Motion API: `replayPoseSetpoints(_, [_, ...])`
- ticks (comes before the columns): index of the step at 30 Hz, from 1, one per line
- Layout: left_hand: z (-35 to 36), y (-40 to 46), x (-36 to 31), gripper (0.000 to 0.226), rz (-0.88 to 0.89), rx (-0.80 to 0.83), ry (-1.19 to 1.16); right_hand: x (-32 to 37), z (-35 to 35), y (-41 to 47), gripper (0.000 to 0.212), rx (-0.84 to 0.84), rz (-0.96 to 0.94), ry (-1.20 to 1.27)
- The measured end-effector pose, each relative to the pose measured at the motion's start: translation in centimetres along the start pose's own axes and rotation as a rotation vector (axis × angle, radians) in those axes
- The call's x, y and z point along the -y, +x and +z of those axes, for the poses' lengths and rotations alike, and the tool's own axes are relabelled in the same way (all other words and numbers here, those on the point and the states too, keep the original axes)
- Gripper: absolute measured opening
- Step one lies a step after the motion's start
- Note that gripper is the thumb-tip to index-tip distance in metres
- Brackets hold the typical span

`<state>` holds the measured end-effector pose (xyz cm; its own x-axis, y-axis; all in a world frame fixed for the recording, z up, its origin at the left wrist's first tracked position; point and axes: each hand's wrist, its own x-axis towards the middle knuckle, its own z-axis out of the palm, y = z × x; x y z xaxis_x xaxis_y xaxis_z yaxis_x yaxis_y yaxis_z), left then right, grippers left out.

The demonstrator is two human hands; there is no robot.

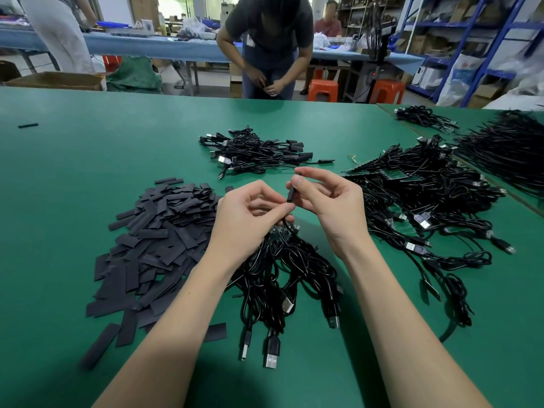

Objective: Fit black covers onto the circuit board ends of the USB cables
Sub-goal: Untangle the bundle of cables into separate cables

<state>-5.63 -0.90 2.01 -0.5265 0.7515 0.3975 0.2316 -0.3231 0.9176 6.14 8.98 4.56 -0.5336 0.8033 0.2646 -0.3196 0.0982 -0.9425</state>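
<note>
My left hand (245, 219) pinches a thin black USB cable (285, 223) just below its upper end. My right hand (326, 198) grips a black cover (290, 195) on that end between thumb and fingers, held upright above the table. Whether the circuit board sits inside the cover is hidden. A bundle of black USB cables (282, 278) with green board ends lies under my hands. A heap of flat black covers (159, 237) lies to the left.
A pile of covered cables (253, 151) lies farther back on the green table (88, 148). A large tangle of cables with bare green boards (424, 195) fills the right side. A person stands at the far table edge. One loose cover (28, 125) lies far left.
</note>
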Motion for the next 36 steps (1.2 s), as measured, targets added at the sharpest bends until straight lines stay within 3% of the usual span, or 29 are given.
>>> replayPoseSetpoints(12, [0.0, 0.0, -0.2, 0.013, -0.031, -0.026, 0.034, -0.3, 0.1, 0.1, 0.018, 0.027, -0.151, -0.209])
replayPoseSetpoints(24, [-0.2, 0.1, 0.0, 0.015, -0.049, 0.007, 0.173, -0.3, -0.1, -0.3, 0.017, -0.035, -0.148, -0.253])
replayPoseSetpoints(27, [-0.4, 0.2, -0.1, 0.017, -0.097, 0.149, 0.354, 0.6, 0.0, 0.0, 0.027, -0.095, -0.137, -0.106])
replayPoseSetpoints(29, [-0.4, 0.2, -0.2, 0.007, -0.098, 0.255, 0.457, 1.5, -0.2, 0.5, 0.03, -0.148, -0.115, 0.034])
replayPoseSetpoints(36, [2.4, -0.1, -1.6, 0.011, -0.069, 0.383, 0.576, 2.9, -0.6, 1.3, 0.012, -0.236, 0.016, 0.344])
